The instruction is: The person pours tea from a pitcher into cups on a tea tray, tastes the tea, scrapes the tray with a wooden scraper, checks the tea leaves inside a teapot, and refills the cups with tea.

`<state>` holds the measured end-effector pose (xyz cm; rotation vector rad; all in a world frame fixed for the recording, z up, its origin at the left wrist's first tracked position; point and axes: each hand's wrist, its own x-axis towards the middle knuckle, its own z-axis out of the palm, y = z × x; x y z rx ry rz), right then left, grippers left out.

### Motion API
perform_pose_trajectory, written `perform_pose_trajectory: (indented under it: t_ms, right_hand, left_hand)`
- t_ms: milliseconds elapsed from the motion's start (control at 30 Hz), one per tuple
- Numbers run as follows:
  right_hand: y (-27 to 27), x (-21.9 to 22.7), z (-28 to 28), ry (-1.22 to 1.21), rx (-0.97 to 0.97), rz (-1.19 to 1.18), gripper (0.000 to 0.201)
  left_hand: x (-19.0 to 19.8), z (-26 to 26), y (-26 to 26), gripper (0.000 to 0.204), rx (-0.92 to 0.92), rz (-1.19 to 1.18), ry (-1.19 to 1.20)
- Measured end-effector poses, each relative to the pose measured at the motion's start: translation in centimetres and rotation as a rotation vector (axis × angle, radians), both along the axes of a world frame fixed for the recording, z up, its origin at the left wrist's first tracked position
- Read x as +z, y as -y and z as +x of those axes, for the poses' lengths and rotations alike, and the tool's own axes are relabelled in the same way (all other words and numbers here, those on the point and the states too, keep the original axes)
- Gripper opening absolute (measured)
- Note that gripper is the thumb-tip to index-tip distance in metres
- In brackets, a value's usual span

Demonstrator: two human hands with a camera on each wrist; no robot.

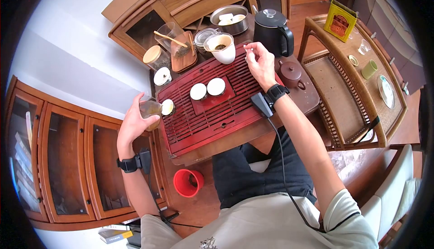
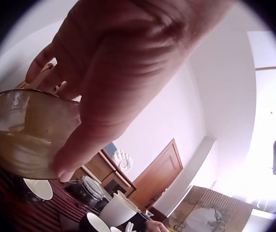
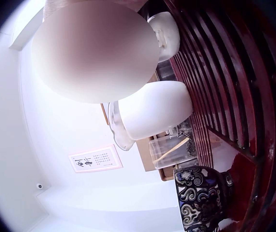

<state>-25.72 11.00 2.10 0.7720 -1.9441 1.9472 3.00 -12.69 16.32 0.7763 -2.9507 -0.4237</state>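
My left hand [image 1: 132, 121] grips a glass pitcher [image 1: 150, 110] of yellowish tea at the tray's left side. The pitcher [image 2: 27, 133] is tilted, its mouth right at a small patterned cup [image 1: 167, 107]. Two more cups, one on the left [image 1: 198, 91] and one on the right [image 1: 216, 86], stand on a red raised panel mid-tray. My right hand [image 1: 261, 64] is over the tray's far right, fingers bent beside something small and white [image 1: 247, 49]; I cannot tell whether it is held. A blurred patch hides that hand in the right wrist view.
A white pitcher with a strainer [image 1: 222, 52] stands at the back of the slatted tea tray [image 1: 181, 133]. A black kettle [image 1: 270, 32] and brown teapot [image 1: 291, 74] are at the right. Glass jars [image 1: 157, 58] stand back left. A red bin [image 1: 188, 183] is on the floor.
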Motion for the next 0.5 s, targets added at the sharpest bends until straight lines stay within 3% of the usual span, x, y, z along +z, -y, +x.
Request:
perform_pose_trajectory:
  t_ms: [167, 500]
  right_hand:
    - [0.1, -0.3, -0.2, 0.032, 0.005, -0.043, 0.012]
    - [0.2, -0.1, -0.2, 0.019, -0.02, -0.04, 0.012]
  left_hand:
    - [-0.9, 0.9, 1.5, 0.085, 0.119, 0.35, -0.193]
    - [0.0, -1.7, -1.2, 0.085, -0.045, 0.417, -0.426]
